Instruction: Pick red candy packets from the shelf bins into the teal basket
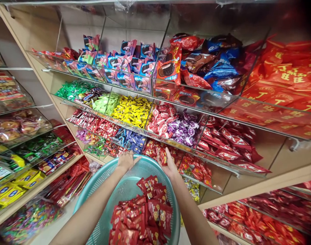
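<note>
A turquoise plastic basket is at the bottom centre, with a pile of small red candy packets inside. My left hand is closed over the basket's far rim. Just past the rim on the right, my right hand is closed around a red candy packet; whether it holds more than one I cannot tell. That hand is beside a low shelf compartment of similar red packets. Dark blue wrapped candies lie in the compartment to the left.
Tiered shelves with clear dividers rise ahead, holding yellow packets, purple wrapped sweets and large red bags. A clear shelf lip runs close above my right hand. More shelves with yellow packs stand at left.
</note>
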`<state>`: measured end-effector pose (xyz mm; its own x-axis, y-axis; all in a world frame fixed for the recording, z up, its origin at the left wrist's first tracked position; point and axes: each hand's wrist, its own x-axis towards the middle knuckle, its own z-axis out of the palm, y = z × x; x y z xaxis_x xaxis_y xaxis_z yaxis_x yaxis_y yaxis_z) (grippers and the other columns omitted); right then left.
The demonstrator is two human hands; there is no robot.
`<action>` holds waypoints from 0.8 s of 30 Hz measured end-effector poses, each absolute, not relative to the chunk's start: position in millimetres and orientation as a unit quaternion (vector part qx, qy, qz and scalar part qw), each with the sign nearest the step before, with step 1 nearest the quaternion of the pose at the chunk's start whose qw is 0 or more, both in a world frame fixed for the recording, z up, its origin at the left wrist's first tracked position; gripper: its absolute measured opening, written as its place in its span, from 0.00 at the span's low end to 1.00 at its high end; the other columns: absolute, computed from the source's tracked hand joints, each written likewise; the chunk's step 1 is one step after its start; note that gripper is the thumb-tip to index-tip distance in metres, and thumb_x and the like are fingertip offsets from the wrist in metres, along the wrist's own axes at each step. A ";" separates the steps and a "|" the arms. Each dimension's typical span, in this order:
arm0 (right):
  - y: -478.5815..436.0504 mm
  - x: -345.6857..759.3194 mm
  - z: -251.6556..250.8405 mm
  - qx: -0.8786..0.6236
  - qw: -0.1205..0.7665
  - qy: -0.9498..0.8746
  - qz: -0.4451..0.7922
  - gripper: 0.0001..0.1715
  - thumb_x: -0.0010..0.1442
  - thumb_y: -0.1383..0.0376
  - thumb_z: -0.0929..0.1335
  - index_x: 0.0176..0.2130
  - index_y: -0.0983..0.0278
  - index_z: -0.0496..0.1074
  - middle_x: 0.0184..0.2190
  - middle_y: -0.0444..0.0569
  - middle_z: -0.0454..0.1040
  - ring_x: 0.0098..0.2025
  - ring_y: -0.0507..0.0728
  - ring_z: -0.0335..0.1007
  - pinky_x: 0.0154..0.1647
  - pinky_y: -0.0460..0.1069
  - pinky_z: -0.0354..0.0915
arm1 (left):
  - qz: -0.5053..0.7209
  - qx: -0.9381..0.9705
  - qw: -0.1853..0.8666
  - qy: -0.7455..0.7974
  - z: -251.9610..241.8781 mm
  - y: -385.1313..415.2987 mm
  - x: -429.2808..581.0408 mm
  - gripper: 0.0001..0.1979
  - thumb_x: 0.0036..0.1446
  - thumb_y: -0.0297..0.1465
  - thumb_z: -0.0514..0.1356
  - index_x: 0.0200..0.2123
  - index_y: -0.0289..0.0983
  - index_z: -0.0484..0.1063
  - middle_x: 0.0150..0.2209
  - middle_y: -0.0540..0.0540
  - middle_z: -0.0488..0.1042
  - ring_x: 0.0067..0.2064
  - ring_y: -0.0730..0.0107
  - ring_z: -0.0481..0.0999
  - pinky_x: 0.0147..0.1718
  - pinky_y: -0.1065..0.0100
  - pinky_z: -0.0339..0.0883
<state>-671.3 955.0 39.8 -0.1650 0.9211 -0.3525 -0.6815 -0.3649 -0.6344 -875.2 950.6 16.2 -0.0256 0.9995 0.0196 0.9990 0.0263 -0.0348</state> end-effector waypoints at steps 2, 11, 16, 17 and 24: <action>950.4 -674.2 39.3 -0.345 0.512 -0.190 0.763 0.11 0.52 0.60 0.69 0.33 0.65 0.68 0.29 0.45 0.73 0.29 0.49 0.70 0.28 0.42 0.68 | 0.006 -0.698 0.021 -0.716 15.6 951.0 -875.2 0.40 0.53 0.56 0.33 0.46 0.28 0.65 0.41 0.33 0.69 0.45 0.52 0.66 0.44 0.59 0.56; 943.1 -690.9 7.5 -0.423 0.252 -0.601 0.630 0.22 0.41 0.56 0.73 0.35 0.64 0.68 0.25 0.40 0.69 0.27 0.50 0.65 0.28 0.44 0.60 | 0.003 -0.696 0.006 -0.718 16.4 950.0 -874.6 0.40 0.54 0.55 0.33 0.46 0.28 0.64 0.41 0.32 0.68 0.46 0.52 0.66 0.44 0.60 0.54; 954.9 -699.2 -3.5 -0.420 0.157 -0.796 0.405 0.20 0.43 0.56 0.71 0.35 0.64 0.69 0.30 0.43 0.70 0.33 0.54 0.66 0.33 0.47 0.60 | 0.007 -0.699 0.015 -0.715 18.8 947.4 -873.9 0.39 0.54 0.55 0.32 0.45 0.28 0.64 0.41 0.32 0.69 0.45 0.52 0.66 0.43 0.60 0.54; 956.4 -702.5 -3.8 -0.424 0.126 -0.818 0.368 0.21 0.43 0.57 0.71 0.37 0.63 0.69 0.31 0.44 0.71 0.34 0.55 0.66 0.34 0.48 0.60 | 0.008 -0.699 0.018 -0.715 18.7 947.3 -873.9 0.39 0.54 0.54 0.32 0.45 0.28 0.64 0.41 0.32 0.69 0.45 0.52 0.66 0.43 0.60 0.54; 958.5 -743.3 -24.8 -0.393 0.104 -0.842 0.355 0.26 0.36 0.58 0.74 0.38 0.62 0.70 0.31 0.45 0.72 0.35 0.58 0.69 0.34 0.49 0.64 | 0.033 -0.706 0.002 -0.708 17.8 949.3 -876.1 0.39 0.54 0.55 0.32 0.48 0.29 0.62 0.43 0.33 0.68 0.46 0.52 0.66 0.45 0.59 0.55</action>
